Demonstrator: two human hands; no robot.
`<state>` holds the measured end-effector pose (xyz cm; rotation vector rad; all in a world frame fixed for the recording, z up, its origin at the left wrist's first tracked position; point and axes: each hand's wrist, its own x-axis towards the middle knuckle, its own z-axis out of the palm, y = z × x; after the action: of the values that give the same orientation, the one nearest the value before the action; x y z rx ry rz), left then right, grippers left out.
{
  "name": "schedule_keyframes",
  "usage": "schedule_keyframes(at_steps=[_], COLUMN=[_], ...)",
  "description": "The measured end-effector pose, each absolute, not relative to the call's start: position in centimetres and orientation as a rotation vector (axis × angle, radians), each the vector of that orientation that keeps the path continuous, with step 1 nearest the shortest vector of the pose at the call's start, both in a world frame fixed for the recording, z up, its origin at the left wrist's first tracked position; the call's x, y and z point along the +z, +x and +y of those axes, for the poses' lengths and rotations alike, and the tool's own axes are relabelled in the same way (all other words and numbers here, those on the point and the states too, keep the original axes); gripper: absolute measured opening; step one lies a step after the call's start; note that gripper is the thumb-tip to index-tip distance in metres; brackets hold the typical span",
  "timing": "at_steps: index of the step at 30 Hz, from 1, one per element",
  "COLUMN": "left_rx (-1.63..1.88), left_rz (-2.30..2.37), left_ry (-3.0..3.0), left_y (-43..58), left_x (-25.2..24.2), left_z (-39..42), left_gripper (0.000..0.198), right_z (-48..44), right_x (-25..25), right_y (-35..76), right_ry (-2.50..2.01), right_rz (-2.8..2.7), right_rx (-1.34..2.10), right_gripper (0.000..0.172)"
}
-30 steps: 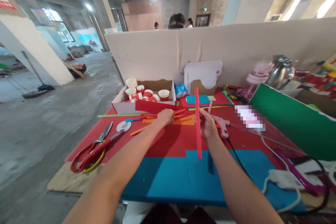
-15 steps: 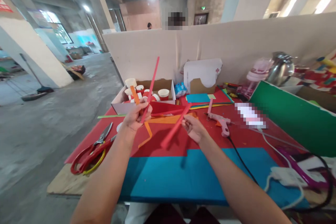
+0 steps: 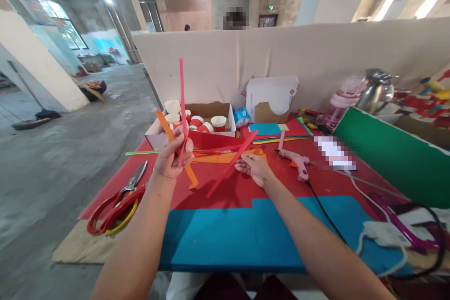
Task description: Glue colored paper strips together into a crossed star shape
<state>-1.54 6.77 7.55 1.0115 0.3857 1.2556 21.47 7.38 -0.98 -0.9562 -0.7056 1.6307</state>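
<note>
Pink strip (image 3: pixel 182 93) stands nearly upright in your left grip (image 3: pixel 171 158), its fingers closed around it and an orange strip (image 3: pixel 163 123) that slants across. Your right grip (image 3: pixel 255 168), lightly pinched, has a slanting red strip (image 3: pixel 224 173) at its fingertips. Scissors (image 3: pixel 116 206) lie left of your left grip; a pink glue gun (image 3: pixel 299 164) lies right of your right grip. Beyond your left grip, a box (image 3: pixel 153 137) holds paper cups (image 3: pixel 218 123).
</note>
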Motion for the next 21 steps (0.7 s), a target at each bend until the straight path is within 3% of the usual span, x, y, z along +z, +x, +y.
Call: schedule_keyframes(at_steps=[5, 9, 14, 18, 21], left_rx=[0.889, 0.691, 0.537, 0.378, 0.272], left_rz=[0.483, 0.579, 0.649, 0.638, 0.57], left_ry=[1.07, 1.087, 1.051, 1.03, 1.027], left_y=[0.3, 2.7, 4.4, 5.7, 6.3], left_x=[6.5, 5.2, 3.7, 3.2, 3.0], left_z=[6.4, 6.1, 5.9, 5.0, 4.3], left_gripper=[0.016, 0.02, 0.024, 0.026, 0.024], right_z=[7.1, 7.0, 7.0, 6.8, 6.9], right_x=[-1.0, -0.4, 1.6, 2.3, 1.9], right_y=[20.4, 20.9, 22.3, 22.5, 22.8], right_ry=[-0.838, -0.947, -0.759, -0.742, -0.785], right_rz=[-0.66, -0.697, -0.699, -0.609, -0.543], right_rx=[1.737, 1.6, 1.615, 1.629, 1.59], right_gripper=[0.017, 0.016, 0.038, 0.036, 0.021])
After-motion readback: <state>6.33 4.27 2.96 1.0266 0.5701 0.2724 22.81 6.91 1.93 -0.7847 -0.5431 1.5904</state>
